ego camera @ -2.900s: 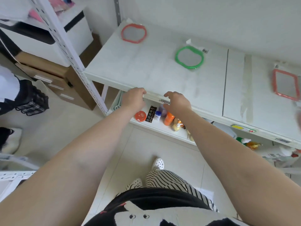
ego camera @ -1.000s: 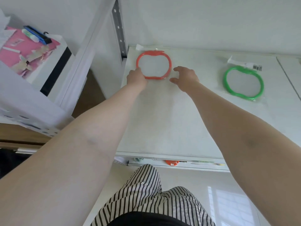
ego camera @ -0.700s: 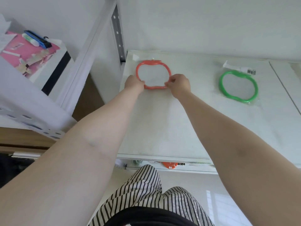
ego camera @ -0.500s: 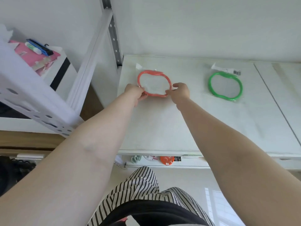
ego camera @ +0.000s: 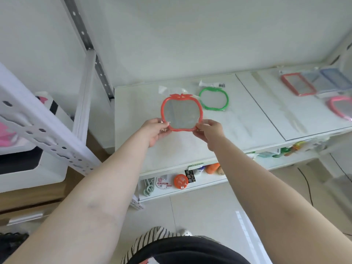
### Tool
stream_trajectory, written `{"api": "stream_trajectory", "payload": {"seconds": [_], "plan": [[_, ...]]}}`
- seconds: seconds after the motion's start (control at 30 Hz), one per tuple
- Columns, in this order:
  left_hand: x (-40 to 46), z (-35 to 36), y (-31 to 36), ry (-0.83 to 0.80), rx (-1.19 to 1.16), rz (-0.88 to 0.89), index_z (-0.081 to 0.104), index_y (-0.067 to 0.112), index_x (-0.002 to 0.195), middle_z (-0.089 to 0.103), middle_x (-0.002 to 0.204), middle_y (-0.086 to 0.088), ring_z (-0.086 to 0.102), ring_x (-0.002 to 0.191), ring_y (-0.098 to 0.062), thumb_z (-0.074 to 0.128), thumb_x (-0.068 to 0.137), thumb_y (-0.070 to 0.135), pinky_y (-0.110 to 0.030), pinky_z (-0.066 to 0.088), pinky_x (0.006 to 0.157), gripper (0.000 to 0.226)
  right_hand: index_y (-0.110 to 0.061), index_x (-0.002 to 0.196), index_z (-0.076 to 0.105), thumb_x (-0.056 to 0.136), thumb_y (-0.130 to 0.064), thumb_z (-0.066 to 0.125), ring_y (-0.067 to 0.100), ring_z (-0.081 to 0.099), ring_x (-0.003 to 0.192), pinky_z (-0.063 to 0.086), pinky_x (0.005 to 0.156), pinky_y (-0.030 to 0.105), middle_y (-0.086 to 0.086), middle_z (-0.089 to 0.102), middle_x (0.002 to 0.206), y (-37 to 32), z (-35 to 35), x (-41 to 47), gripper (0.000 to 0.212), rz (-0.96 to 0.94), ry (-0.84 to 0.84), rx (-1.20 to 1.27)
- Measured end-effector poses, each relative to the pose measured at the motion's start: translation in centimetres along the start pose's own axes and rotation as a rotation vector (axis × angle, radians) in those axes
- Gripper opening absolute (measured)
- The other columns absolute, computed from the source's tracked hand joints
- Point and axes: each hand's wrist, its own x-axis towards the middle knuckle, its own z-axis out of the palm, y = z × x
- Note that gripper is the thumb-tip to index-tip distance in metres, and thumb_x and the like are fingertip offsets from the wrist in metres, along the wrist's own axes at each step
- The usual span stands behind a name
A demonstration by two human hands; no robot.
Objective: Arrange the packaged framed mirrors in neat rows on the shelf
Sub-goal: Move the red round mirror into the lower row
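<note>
I hold an orange apple-shaped framed mirror in clear packaging, lifted off the white shelf and tilted toward me. My left hand pinches its lower left edge, my right hand its lower right edge. Behind it a green apple-shaped mirror lies flat on the shelf. Far right lie a red rectangular mirror, a blue rectangular mirror and a pink mirror, partly cut off by the frame edge.
A white perforated shelf upright stands at the shelf's left rear corner, another rack beam crosses at left. A lower shelf holds an orange disc and small items. A black cable runs along the floor.
Both hands reached the orange mirror, gripped its lower corners and lifted it off the shelf toward me, tilting it up. The view swung right, revealing more mirrors at the far right.
</note>
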Motion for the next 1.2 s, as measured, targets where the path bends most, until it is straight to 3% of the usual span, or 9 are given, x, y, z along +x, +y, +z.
{"api": "stream_trajectory", "payload": {"seconds": [0.17, 0.33, 0.4, 0.53, 0.67, 0.83, 0.97, 1.07, 1.2], "plan": [[-1.4, 3.2, 0.5, -0.102, 0.084, -0.003, 0.062, 0.018, 0.091, 0.062, 0.081, -0.003, 0.060, 0.066, -0.012, 0.057, 0.092, 0.004, -0.022, 0.054, 0.063, 0.014, -0.007, 0.082, 0.059, 0.088, 0.004, 0.059, 0.018, 0.064, 0.060, 0.060, 0.066, 0.025, 0.011, 0.062, 0.073, 0.5, -4.6, -3.7, 0.013, -0.012, 0.149, 0.052], [-3.2, 5.1, -1.6, -0.124, 0.117, -0.032, 0.062, -0.003, 0.117, 0.071, 0.066, -0.002, 0.064, 0.044, -0.005, 0.057, 0.090, -0.005, -0.013, 0.055, 0.050, 0.028, -0.005, 0.090, 0.062, 0.089, 0.001, 0.060, 0.019, 0.066, 0.060, 0.060, 0.071, 0.028, 0.012, 0.065, 0.073, 3.5, -8.1, -8.1, 0.007, 0.036, 0.285, 0.025], [-4.0, 6.0, -3.1, -0.143, 0.155, -0.057, 0.059, -0.004, 0.122, 0.069, 0.081, -0.009, 0.063, 0.049, -0.007, 0.058, 0.089, -0.006, -0.014, 0.054, 0.052, 0.033, -0.003, 0.101, 0.062, 0.089, 0.001, 0.059, 0.020, 0.066, 0.063, 0.059, 0.074, 0.028, 0.012, 0.065, 0.076, 4.7, -9.0, -9.8, 0.013, 0.041, 0.312, 0.040], [-5.4, 7.8, -5.5, -0.172, 0.225, -0.105, 0.058, -0.006, 0.123, 0.059, 0.073, -0.007, 0.056, 0.062, -0.014, 0.058, 0.088, -0.009, -0.024, 0.052, 0.067, 0.035, 0.003, 0.113, 0.061, 0.089, 0.001, 0.061, 0.013, 0.066, 0.055, 0.060, 0.064, 0.021, 0.009, 0.064, 0.075, 6.0, -10.9, -12.6, 0.024, 0.037, 0.380, 0.074], [-6.4, 10.5, -6.6, -0.211, 0.279, -0.110, 0.058, -0.006, 0.121, 0.060, 0.073, -0.008, 0.058, 0.063, -0.015, 0.059, 0.087, -0.009, -0.023, 0.054, 0.053, 0.035, 0.008, 0.118, 0.059, 0.088, 0.001, 0.061, 0.017, 0.064, 0.061, 0.060, 0.063, 0.020, 0.010, 0.063, 0.076, 6.1, -13.8, -13.9, 0.031, 0.005, 0.432, 0.086], [-7.0, 16.0, -8.4, -0.220, 0.316, -0.094, 0.060, -0.005, 0.118, 0.062, 0.066, -0.005, 0.063, 0.047, -0.011, 0.060, 0.086, -0.009, -0.017, 0.052, 0.040, 0.032, 0.001, 0.111, 0.063, 0.090, -0.001, 0.061, 0.016, 0.066, 0.065, 0.061, 0.068, 0.023, 0.010, 0.065, 0.077, 6.1, -19.1, -14.4, 0.021, -0.005, 0.461, 0.121], [-6.8, 22.1, -11.5, -0.232, 0.352, -0.103, 0.060, -0.004, 0.119, 0.060, 0.072, -0.006, 0.059, 0.060, -0.017, 0.061, 0.086, -0.007, -0.024, 0.054, 0.056, 0.033, -0.003, 0.101, 0.063, 0.089, -0.002, 0.063, 0.015, 0.067, 0.060, 0.061, 0.063, 0.022, 0.009, 0.066, 0.077, 6.3, -25.5, -13.9, 0.013, 0.012, 0.496, 0.128], [-6.8, 27.2, -14.3, -0.226, 0.393, -0.113, 0.062, 0.001, 0.118, 0.061, 0.072, -0.006, 0.058, 0.061, -0.017, 0.062, 0.086, -0.004, -0.026, 0.051, 0.060, 0.032, -0.009, 0.085, 0.063, 0.087, 0.000, 0.064, 0.014, 0.067, 0.057, 0.061, 0.062, 0.023, 0.010, 0.065, 0.077, 6.1, -31.1, -13.5, 0.009, 0.024, 0.521, 0.125], [-7.0, 33.6, -17.2, -0.217, 0.406, -0.124, 0.062, 0.002, 0.117, 0.062, 0.074, -0.006, 0.059, 0.063, -0.017, 0.063, 0.086, -0.003, -0.026, 0.052, 0.065, 0.031, -0.011, 0.084, 0.060, 0.087, 0.002, 0.064, 0.019, 0.066, 0.064, 0.061, 0.065, 0.025, 0.012, 0.065, 0.081, 5.6, -37.9, -13.0, 0.014, 0.049, 0.540, 0.129]]}}
